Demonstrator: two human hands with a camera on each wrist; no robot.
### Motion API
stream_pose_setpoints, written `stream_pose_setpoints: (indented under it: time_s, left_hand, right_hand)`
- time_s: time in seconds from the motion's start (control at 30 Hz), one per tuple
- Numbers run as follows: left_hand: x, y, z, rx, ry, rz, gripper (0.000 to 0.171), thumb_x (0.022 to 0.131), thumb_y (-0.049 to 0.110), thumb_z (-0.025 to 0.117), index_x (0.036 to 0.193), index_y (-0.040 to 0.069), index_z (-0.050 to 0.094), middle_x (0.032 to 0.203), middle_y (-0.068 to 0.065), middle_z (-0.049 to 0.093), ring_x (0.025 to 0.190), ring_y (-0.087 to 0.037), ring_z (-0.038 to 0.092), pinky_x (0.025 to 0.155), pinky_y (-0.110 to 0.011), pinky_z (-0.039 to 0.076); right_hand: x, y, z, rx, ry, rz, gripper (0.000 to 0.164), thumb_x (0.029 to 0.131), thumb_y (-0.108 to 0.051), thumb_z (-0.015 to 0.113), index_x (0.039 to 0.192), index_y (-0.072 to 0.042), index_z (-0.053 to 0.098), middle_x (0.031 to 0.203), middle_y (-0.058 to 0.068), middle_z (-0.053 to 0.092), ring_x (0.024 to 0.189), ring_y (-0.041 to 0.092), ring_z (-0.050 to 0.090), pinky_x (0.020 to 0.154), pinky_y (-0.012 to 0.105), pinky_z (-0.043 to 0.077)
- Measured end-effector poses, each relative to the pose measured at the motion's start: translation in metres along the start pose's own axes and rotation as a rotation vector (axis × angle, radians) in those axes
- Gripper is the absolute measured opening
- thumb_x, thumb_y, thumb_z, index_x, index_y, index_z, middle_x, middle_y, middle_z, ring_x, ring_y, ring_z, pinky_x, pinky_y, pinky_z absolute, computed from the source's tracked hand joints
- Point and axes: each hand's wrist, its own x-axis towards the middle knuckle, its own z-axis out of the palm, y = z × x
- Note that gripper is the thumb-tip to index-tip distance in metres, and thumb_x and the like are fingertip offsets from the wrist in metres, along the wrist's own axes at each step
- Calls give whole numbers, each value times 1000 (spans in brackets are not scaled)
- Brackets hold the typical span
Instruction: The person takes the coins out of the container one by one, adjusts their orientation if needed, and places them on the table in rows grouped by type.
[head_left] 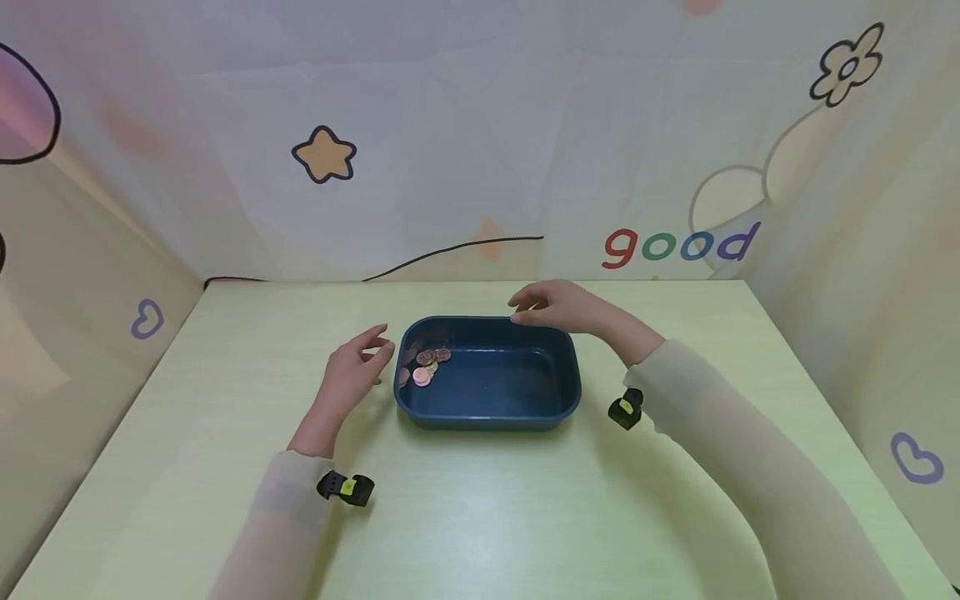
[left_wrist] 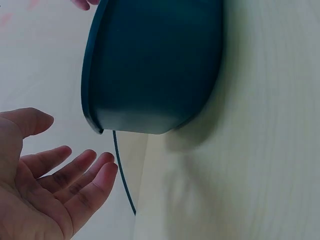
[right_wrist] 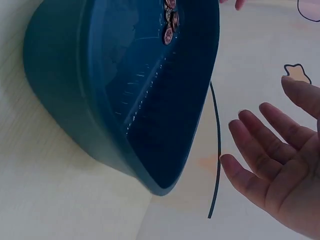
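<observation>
A dark blue rectangular bin (head_left: 487,421) with rounded corners stands on the table. Several copper-coloured coins (head_left: 422,377) lie together inside it at the left end; some coins (right_wrist: 168,35) also show in the right wrist view. My left hand (head_left: 352,371) hovers just left of the bin's left wall, fingers loosely spread and holding nothing. Over the far right part of the rim is my right hand (head_left: 558,307), its fingers relaxed and pointing left. In the right wrist view that hand's palm and fingers hold nothing.
The pale wooden table (head_left: 480,517) ends at a printed cloth backdrop (head_left: 450,150), with cloth sides left and right. Black wrist cameras (head_left: 347,487) are strapped on both sleeves.
</observation>
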Motion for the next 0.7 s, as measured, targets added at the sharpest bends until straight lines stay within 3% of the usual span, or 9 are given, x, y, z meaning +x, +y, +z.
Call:
stream_pose_setpoints:
  time_s: [0.3, 0.7]
  left_hand:
    - [-2, -1, 10, -49, 0, -20, 54, 106, 25, 53, 155, 6, 43, 145, -23, 57, 113, -38, 67, 78, -31, 61]
    - [0, -7, 22, -81, 52, -37, 50, 104, 20, 56, 152, 5, 49, 139, -24, 62, 118, -37, 66, 88, -38, 60]
  right_hand:
    - [23, -13, 7, -26, -96, -36, 47, 100, -27, 62, 138, 1, 60, 136, 22, 65, 128, 37, 61, 110, 50, 48]
    - [50, -21, 24, -72, -162, -93, 45, 100, -24, 63, 136, 2, 62, 129, 21, 69, 119, 34, 66, 107, 46, 50]
